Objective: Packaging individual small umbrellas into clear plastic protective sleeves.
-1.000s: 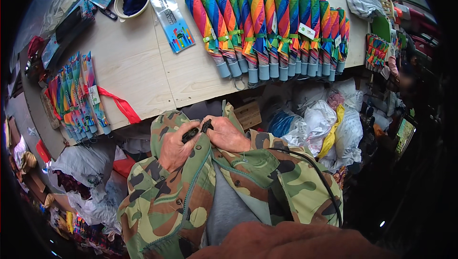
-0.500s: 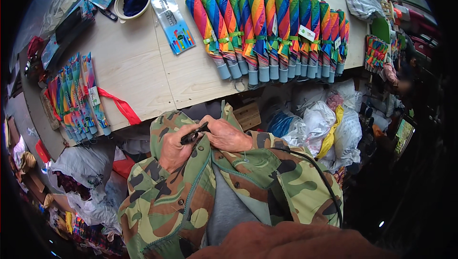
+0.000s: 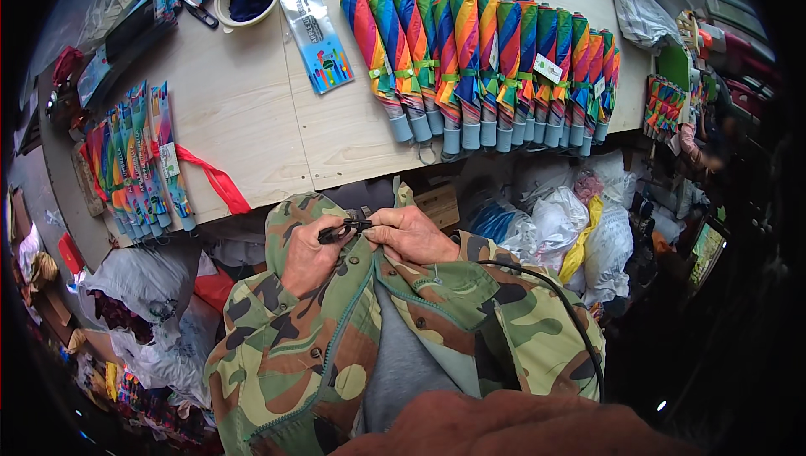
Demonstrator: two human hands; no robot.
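Observation:
In front of my jacket I hold a small black object (image 3: 336, 232), its exact kind too small to make out. My left hand (image 3: 309, 253) is closed round its thicker end. My right hand (image 3: 413, 236) is closed too, with finger and thumb pinched at the thin end. Both hands are just short of the table's near edge, over the camouflage jacket (image 3: 336, 347). Beyond them on the table, a row of folded rainbow umbrellas (image 3: 467, 53) with grey-blue handles lies side by side.
On the pale wooden table (image 3: 243, 95), several sleeved umbrellas (image 3: 126, 158) lie left beside a red strap (image 3: 220, 183). Farther back are a bowl (image 3: 220, 2) holding dark blue stuff and a printed blue sleeve (image 3: 319, 36). Stuffed white bags (image 3: 609, 242) crowd below the table's right side.
My right hand has shifted slightly right, and more of the black object shows between my hands. The view has swung a little, so the table's things appear farther right.

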